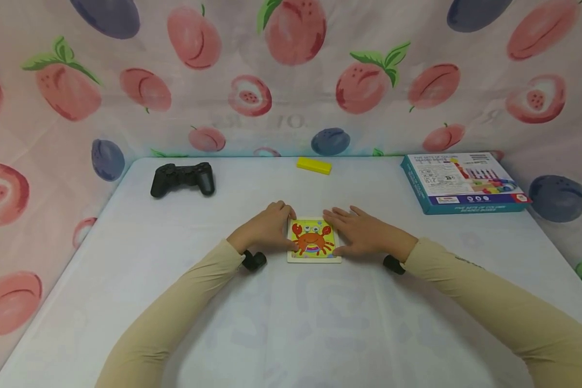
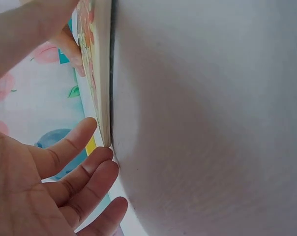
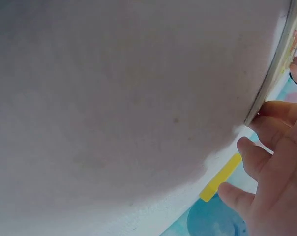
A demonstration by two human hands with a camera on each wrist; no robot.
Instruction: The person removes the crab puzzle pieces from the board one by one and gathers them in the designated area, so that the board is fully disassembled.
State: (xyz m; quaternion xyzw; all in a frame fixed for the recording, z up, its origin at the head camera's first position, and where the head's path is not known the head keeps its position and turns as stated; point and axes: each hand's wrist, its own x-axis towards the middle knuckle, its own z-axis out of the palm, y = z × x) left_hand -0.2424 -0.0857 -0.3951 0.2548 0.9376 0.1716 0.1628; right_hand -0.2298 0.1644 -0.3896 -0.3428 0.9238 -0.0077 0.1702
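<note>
A small square crab puzzle board (image 1: 313, 240), with a red crab on yellow-green and a pale rim, lies flat on the white table between both hands. My left hand (image 1: 268, 226) holds its left side, the thumb over the lower left edge and the fingers at the top left corner. From the right, my right hand (image 1: 368, 231) holds it with the thumb by the lower right edge and the fingertips at the top right corner. In the left wrist view, fingertips (image 2: 105, 153) meet the board's corner edge. The right wrist view shows fingers (image 3: 269, 129) bent at the other corner.
A black game controller (image 1: 182, 179) lies at the back left of the table (image 1: 320, 334). Behind the board is a yellow block (image 1: 313, 165). At the back right sits a flat blue-edged box (image 1: 465, 183). A fruit-patterned cloth (image 1: 291, 124) hangs along the back edge.
</note>
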